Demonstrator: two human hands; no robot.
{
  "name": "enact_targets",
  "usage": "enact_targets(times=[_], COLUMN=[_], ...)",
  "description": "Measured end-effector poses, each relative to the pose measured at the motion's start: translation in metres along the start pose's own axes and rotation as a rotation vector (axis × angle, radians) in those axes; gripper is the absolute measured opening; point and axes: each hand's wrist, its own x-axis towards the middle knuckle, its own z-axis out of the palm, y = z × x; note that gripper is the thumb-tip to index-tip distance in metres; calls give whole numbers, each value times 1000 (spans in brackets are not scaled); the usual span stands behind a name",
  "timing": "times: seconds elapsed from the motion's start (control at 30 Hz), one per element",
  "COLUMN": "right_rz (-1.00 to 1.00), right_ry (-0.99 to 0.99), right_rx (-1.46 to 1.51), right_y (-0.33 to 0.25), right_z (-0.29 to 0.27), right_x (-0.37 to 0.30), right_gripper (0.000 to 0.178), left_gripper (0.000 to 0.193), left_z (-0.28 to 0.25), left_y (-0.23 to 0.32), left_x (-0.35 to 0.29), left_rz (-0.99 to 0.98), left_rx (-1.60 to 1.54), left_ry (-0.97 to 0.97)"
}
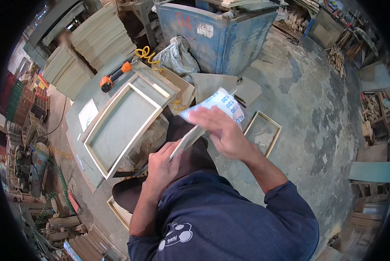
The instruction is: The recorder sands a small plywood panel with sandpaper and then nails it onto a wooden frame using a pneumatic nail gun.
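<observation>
Single head view, left of a side-by-side fisheye pair worn on the person's head. Faces steeply down, upright — navy shirt (234, 217) closest, at lower edge; left hand (162, 163) and right hand (223, 132) near, mid-view. Very wide, dark round rim — floor (308, 108) rightward, blue bin (212, 41) farther off, top.

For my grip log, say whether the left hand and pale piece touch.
Touching: in the head view, the left hand pinches the pale piece between thumb and fingers.

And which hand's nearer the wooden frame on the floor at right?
Right. The right hand is raised left of the wooden frame; the left hand is farther left.
</observation>
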Motion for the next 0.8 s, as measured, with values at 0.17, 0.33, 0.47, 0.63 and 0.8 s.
enact_targets(times=[0.17, 0.33, 0.47, 0.63, 0.8], right_rz=[260, 360, 59, 601, 187], right_ry=[-66, -158, -193, -363, -207], right_rx=[-6, 223, 164, -19, 222], right_y=[104, 74, -8, 91, -20], right_z=[-14, -30, -32, -48, -33], right_x=[-21, -17, -5, -30, -20], right_gripper=[44, 43, 44, 46, 54], left_gripper=[25, 26, 27, 27, 27], left_z=[0, 1, -3, -6, 0], left_y=[-3, 5, 10, 1, 11], left_x=[0, 5, 2, -5, 4], left_rz=[60, 99, 70, 99, 113], left_rx=[-2, -23, 17, -32, 11], left_ry=[2, -10, -39, -53, -44])
